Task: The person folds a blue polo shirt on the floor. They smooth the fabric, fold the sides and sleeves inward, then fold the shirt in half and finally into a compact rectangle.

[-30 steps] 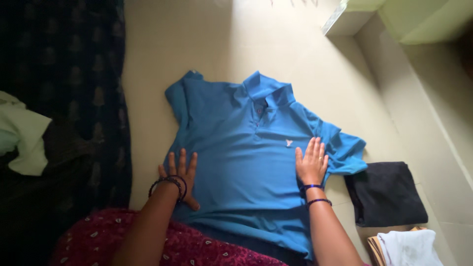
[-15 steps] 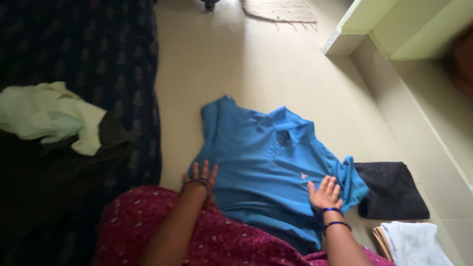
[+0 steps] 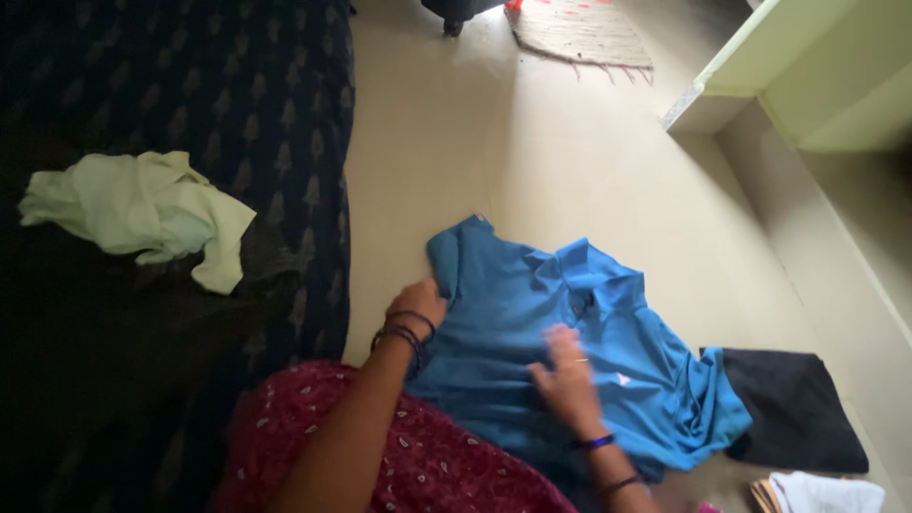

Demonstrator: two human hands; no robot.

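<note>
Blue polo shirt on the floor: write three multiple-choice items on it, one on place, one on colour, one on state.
1. Where is the left hand?
A. at the blue polo shirt's left sleeve edge
B. on the rug
C. on the pale green cloth

2. What colour is the folded garment beside the shirt?
A. red
B. black
C. yellow

3. How does the shirt lie?
A. neatly folded
B. hanging
C. spread out, wrinkled

Answers: 1 A, fingers meet the sleeve; 2 B, a dark square lies at its right; 3 C, collar and both sleeves show under the right hand.
</note>
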